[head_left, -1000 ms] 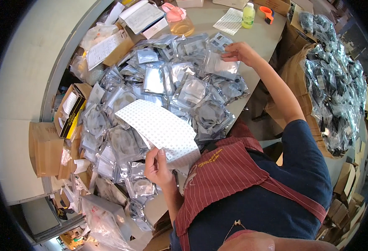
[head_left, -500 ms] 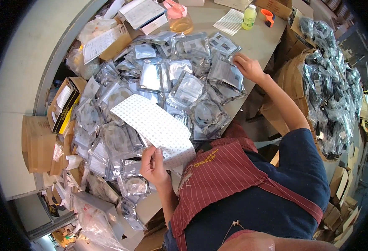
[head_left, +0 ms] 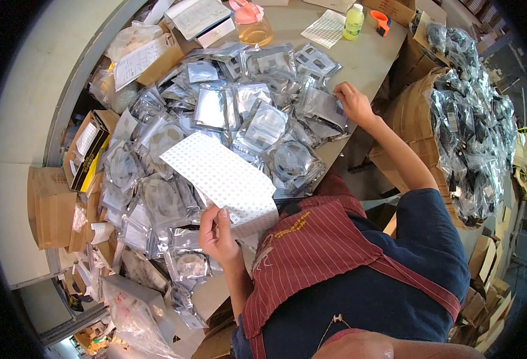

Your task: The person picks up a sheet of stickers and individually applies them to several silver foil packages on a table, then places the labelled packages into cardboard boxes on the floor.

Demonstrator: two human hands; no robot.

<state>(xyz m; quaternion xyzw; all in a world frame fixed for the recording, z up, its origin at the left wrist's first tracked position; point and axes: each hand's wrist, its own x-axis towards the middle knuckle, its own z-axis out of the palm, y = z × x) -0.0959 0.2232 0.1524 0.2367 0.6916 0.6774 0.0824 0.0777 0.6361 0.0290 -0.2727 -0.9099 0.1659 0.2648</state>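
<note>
My left hand [head_left: 218, 238] pinches the near edge of a white sheet of small round stickers [head_left: 218, 170] between thumb and fingers. The sheet slants over a heap of flat silvery bags [head_left: 215, 109], its near end curling down by my apron. My right hand [head_left: 356, 104] is at the heap's right side, fingertips drawn together, beside a silvery bag with a pale panel [head_left: 324, 107]. Whatever those fingertips hold, if anything, is too small to make out. Several bags in the heap show coiled contents, such as the bag [head_left: 293, 160] nearest my apron.
Along the table's far side stand a drink jug with a pink lid [head_left: 253, 23], a green-yellow bottle [head_left: 354, 23], another sticker sheet [head_left: 324, 29] and an orange tape dispenser [head_left: 381, 23]. Cardboard boxes [head_left: 52, 206] line the left. At right, a large carton [head_left: 416, 119] holds bagged dark items.
My right hand has moved slightly nearer and to the right, along the edge of the silvery bag. My left hand still holds the sticker sheet, and the view has shifted a little.
</note>
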